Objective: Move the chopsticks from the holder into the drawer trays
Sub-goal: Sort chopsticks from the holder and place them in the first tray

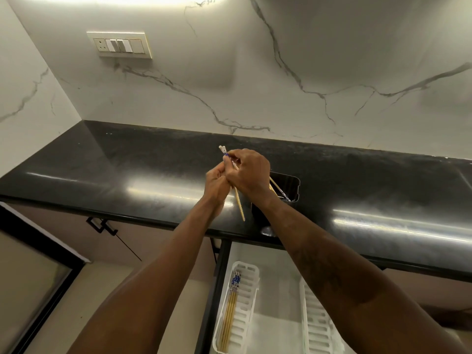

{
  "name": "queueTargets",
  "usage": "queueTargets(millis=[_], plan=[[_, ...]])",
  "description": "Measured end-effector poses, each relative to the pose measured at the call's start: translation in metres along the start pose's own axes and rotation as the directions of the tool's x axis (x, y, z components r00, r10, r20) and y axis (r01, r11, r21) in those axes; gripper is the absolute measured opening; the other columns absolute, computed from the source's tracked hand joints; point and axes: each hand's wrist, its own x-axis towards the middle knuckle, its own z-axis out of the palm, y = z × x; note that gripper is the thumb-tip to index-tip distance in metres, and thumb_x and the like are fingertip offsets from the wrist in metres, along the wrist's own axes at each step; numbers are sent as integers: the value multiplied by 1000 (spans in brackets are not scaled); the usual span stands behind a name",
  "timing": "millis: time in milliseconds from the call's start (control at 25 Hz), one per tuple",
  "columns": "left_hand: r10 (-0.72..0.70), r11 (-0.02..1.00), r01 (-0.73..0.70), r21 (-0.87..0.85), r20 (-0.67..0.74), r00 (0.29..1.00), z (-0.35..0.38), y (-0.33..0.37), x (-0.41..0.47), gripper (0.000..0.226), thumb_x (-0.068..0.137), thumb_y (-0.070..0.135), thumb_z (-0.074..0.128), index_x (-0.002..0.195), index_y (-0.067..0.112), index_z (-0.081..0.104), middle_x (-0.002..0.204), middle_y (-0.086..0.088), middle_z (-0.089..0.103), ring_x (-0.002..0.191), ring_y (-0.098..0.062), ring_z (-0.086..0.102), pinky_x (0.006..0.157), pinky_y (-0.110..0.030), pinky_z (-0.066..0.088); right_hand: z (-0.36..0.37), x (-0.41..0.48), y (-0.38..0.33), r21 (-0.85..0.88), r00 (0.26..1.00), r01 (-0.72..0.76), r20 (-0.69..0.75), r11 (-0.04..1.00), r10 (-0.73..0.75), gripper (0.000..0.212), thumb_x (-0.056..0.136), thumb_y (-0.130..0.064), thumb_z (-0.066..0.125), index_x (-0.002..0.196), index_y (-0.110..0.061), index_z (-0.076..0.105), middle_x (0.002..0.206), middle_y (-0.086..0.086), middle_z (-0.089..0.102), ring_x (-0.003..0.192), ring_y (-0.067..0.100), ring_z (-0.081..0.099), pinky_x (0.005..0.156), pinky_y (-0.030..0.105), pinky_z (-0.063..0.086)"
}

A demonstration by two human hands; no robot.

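Partway: several chopsticks (231, 300) already in left tray (245, 315); both hands (245, 175) closed on pair (238, 203) above holder (286, 185); more inside.

Both bare forearms extend forward and converge, wrists nearly touching. The left hand (216, 183) lies under and left of the right, its fingers curled closed around thin pale wooden chopsticks with blue-patterned white tops (237, 198). The right hand (249, 175), back facing up, overlaps the left, its fingertips pinching the same sticks near their upper ends.
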Motion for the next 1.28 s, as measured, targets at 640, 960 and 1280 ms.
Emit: queueTargets(millis=[640, 960, 1280], plan=[[-247, 961, 259, 95, -120, 961, -18, -17, 2, 25, 110, 11, 42, 125, 8, 61, 84, -7, 60, 66, -11, 56, 60, -27, 50, 10, -39, 69, -171, 923, -282, 220, 944, 316, 31, 91, -19, 72, 122, -14, 73, 111, 6, 73, 98, 19, 68, 86, 39, 60], [-286, 951, 292, 99, -74, 955, -18, -36, 1, 21, 107, 24, 55, 117, 9, 67, 88, -7, 67, 77, -15, 64, 68, -28, 56, 25, -31, 73, -203, 902, -293, 266, 934, 340, 20, 95, -24, 65, 108, -15, 76, 99, 6, 73, 93, 20, 65, 79, 37, 59], [-325, 941, 333, 63, -106, 940, -11, -40, 3, 24, 106, 24, 57, 120, 7, 66, 95, -11, 72, 85, -19, 71, 76, -31, 63, 24, -24, 80, -155, 879, -325, 315, 933, 358, 19, 95, -24, 65, 108, -15, 76, 95, 3, 75, 84, 15, 67, 75, 27, 52]])
